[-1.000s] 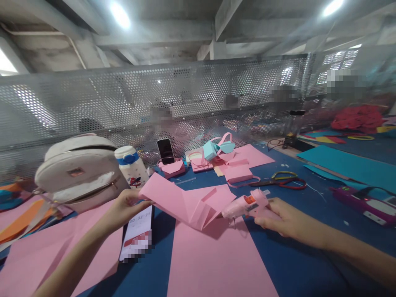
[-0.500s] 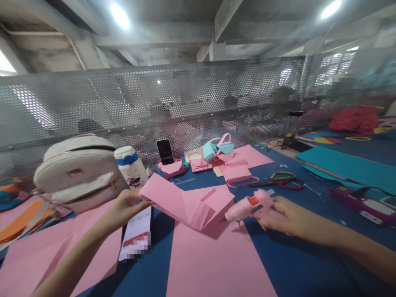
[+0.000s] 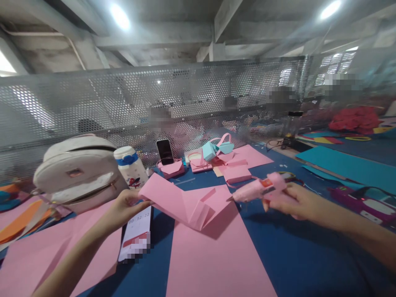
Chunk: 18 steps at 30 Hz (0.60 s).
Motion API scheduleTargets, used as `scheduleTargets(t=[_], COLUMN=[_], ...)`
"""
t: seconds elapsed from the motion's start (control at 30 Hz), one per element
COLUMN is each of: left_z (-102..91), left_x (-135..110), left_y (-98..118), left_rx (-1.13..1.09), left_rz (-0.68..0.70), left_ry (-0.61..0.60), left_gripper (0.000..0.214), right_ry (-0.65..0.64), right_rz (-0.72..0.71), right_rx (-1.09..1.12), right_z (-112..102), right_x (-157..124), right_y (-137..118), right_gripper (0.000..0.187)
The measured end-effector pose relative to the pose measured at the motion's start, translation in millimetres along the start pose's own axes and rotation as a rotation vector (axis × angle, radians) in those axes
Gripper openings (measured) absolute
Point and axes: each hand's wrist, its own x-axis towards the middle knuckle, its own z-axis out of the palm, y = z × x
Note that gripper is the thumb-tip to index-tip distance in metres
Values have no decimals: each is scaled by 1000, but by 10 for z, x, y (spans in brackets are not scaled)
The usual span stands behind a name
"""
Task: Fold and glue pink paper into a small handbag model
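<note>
Left hand (image 3: 131, 200) closed in a narrow pinch, thumb beneath and fingers above, on the left corner of a folded pink paper piece (image 3: 163, 198); piece held tilted, left panel raised, creased at the middle, a small folded flap standing up on its right panel; it sits over the far end of a flat pink paper sheet (image 3: 216, 264), casting a shadow there.

Right hand (image 3: 286, 200) wrapped round the grip of a pink hot-glue gun (image 3: 255, 190); nozzle points left, at the right edge of the folded piece; whether tip and paper touch, cannot tell.

Below the left hand, a smartphone (image 3: 136, 235) lies face up with a timer running to hours, minutes, seconds; partly beneath it or just beside, more pink card (image 3: 93, 247), creased; behind, a white backpack (image 3: 77, 169) next to a white bottle (image 3: 136, 171) with a blue band; farther right, a second phone (image 3: 165, 152) leans upright at a small pink paper box (image 3: 171, 169); all on a blue tabletop (image 3: 293, 255); at far right, a purple device (image 3: 360, 204) near teal sheets (image 3: 349, 165).
</note>
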Motion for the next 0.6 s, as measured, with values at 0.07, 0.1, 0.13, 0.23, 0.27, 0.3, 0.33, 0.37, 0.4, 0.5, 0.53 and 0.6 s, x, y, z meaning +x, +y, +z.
scheduleTargets(t=[0.07,0.1,0.13,0.23,0.27,0.3,0.33,0.37,0.4,0.5,0.53,0.6], left_z=[5,6,7,5,5,6,7,10,14,29,32,36], left_x=[2,3,2,-1,-1,-1,1,3,6,15,17,19], left_y=[12,17,21,23,20,17,13,9,6,-2,-6,-16], left_rx=[3,3,3,3,3,3,1,-1,-4,-18,-23,-31], left_rz=[-2,-3,-3,-7,-10,-11,-12,-11,-10,-8,-8,-6], left_ry=[4,4,5,6,7,8,10,12,13,8,5,2], left_gripper=[26,26,26,24,23,23,24,24,25,26,26,25], right_ry=[75,116,141,138,132,137,143,144,152,180,189,206], right_rz=[27,38,44,59,64,69,67,57,54,61,66,75], right_rx=[49,45,13,-116,-146,-159,-157,-152,-140,-117,-109,-92], right_z=[-160,-240,-313,-457,-475,-478,-472,-458,-441,-389,-373,-339], right_x=[7,12,17,29,32,37,43,49,56,69,70,68], right_y=[44,70,100,239,309,389,477,569,659,883,939,1028], right_gripper=[40,39,39,34,32,31,30,31,31,34,35,34])
